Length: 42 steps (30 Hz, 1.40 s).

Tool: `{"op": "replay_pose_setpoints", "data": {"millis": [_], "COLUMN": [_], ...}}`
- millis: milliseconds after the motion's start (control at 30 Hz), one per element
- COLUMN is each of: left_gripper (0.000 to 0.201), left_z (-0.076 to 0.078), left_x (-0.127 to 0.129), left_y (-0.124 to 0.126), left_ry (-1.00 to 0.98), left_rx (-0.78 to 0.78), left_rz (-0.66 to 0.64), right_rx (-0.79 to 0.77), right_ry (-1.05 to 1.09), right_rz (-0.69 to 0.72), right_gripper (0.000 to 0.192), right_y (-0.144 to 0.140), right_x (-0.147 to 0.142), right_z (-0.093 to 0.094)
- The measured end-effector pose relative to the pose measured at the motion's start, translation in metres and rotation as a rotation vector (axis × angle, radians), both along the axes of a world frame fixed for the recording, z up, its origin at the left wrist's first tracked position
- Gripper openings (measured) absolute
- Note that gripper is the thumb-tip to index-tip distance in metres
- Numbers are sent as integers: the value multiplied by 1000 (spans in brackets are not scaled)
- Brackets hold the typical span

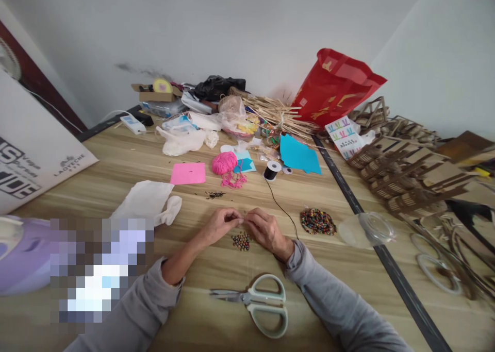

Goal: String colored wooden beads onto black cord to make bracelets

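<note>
My left hand (222, 224) and my right hand (266, 229) meet at the fingertips over the table. Both are pinched, and whatever lies between the fingers is too small to make out. Just below them is a small heap of loose coloured beads (241, 241). A pile of strung beads (317, 221) rests to the right of my right hand. Black cord (280, 206) runs from a spool (272, 171) down toward my right wrist. Nearer to me lie scissors (255, 301) with pale handles, their blades pointing left.
Short black pieces (215, 195), a pink sheet (188, 173) and pink yarn (224, 163) lie beyond my hands. A white bag (141, 202) is at left. On the right are a clear plastic lid (367, 229) and brown wooden crafts (406, 171). A red bag (336, 86) stands behind.
</note>
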<state>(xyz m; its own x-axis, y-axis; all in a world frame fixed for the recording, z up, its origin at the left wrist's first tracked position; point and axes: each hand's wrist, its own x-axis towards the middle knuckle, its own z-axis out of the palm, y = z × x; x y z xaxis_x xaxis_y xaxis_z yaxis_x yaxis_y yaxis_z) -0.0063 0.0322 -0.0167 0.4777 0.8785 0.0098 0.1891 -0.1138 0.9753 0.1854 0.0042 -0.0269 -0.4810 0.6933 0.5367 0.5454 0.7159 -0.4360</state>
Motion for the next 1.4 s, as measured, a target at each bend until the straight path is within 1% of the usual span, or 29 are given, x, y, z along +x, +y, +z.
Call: {"op": "replay_pose_setpoints", "data": {"millis": [267, 467, 600, 733, 900, 1000, 1133, 1300, 1400], "left_gripper": [14, 15, 14, 13, 12, 12, 11, 20, 21], "left_z": [-5, 1, 4, 6, 15, 22, 28, 34, 36], "left_x": [-2, -1, -1, 0, -4, -9, -16, -17, -16], "left_y": [-1, -4, -6, -8, -13, -15, -16, -15, -15], "left_ry": [15, 66, 109, 167, 277, 362, 462, 600, 629], "left_rx": [40, 69, 88, 117, 171, 159, 156, 161, 199], "left_rz": [-28, -40, -44, -42, -86, -118, -149, -236, -261], "right_rx": [-58, -62, -64, -104, -149, -136, -140, -161, -167], "right_ry": [58, 43, 80, 96, 111, 134, 178, 210, 208], "right_rz": [33, 56, 84, 96, 80, 63, 40, 42, 57], "right_gripper": [16, 17, 16, 17, 17, 14, 15, 14, 15], "right_y": [-1, -5, -7, -10, -14, -15, -13, -10, -10], "right_x": [-1, -1, -3, -1, 4, 6, 5, 6, 6], "right_z": [-1, 3, 8, 10, 9, 8, 7, 6, 6]}}
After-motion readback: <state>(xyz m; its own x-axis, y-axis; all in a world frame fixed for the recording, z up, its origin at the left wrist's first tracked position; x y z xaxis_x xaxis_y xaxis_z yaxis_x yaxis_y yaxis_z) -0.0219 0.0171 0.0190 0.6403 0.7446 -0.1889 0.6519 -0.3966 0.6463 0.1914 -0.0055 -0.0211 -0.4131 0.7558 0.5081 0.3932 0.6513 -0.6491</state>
